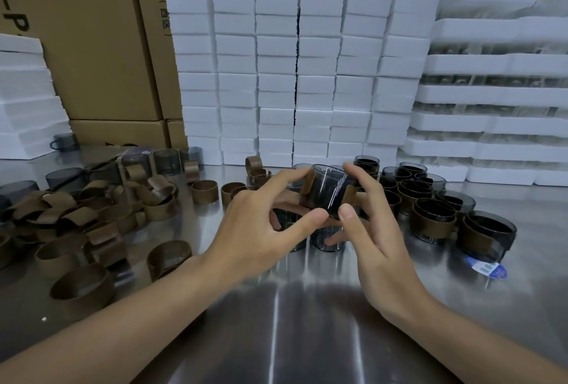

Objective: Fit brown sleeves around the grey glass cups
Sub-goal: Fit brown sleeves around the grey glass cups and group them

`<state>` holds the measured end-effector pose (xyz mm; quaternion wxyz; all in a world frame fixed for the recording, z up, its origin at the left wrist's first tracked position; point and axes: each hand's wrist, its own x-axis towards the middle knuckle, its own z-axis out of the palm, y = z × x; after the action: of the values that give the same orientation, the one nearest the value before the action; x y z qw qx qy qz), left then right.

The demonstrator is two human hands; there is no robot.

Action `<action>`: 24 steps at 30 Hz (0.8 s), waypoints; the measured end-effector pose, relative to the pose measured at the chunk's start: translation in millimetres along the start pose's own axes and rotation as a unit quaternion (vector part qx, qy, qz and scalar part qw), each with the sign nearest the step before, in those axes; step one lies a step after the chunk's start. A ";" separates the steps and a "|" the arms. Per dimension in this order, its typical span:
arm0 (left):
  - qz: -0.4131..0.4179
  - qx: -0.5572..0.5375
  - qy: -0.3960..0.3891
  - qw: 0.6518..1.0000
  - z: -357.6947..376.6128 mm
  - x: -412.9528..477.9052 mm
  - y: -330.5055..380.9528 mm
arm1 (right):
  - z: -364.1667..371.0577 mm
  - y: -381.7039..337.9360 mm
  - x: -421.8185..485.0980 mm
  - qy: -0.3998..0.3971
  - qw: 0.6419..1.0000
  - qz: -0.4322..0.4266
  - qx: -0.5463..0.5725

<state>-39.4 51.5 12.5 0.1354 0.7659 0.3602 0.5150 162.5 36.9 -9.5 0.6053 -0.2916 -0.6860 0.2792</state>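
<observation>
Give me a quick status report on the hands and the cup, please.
Left hand and right hand both gripping grey cup. Brown sleeve partly on it. Nothing blocking.

Even, cool overhead light fills the room. The steel table (pixel 307 337) throws back streaky white glare just below the hands, which blur slightly. Beyond it, foam stacks (pixel 295 61) bow outward at the edges.

Single head-worn wide-angle view, looking forward and down across a steel table (pixel 307 337). Both forearms enter from the bottom edge; hands sit close, mid-frame. Lens faces a wall of white foam boxes (pixel 276 61) behind the table, cardboard cartons (pixel 101 45) upper left. Edges bow outward.
</observation>
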 end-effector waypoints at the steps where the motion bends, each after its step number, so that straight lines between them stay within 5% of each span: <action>1: 0.008 0.017 0.001 1.000 0.0 0.0 -1.1 | 0.0 0.5 -0.2 -0.008 1.000 -0.007 -0.004; 24: 0.018 -0.061 -0.016 0.998 -1.5 -0.9 10.2 | 2.7 4.9 -1.5 0.005 0.994 -0.043 -0.105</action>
<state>-36.7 43.5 18.5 0.1787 0.7705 0.3123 0.5262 160.3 39.0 -14.4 0.5864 -0.3249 -0.7204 0.1778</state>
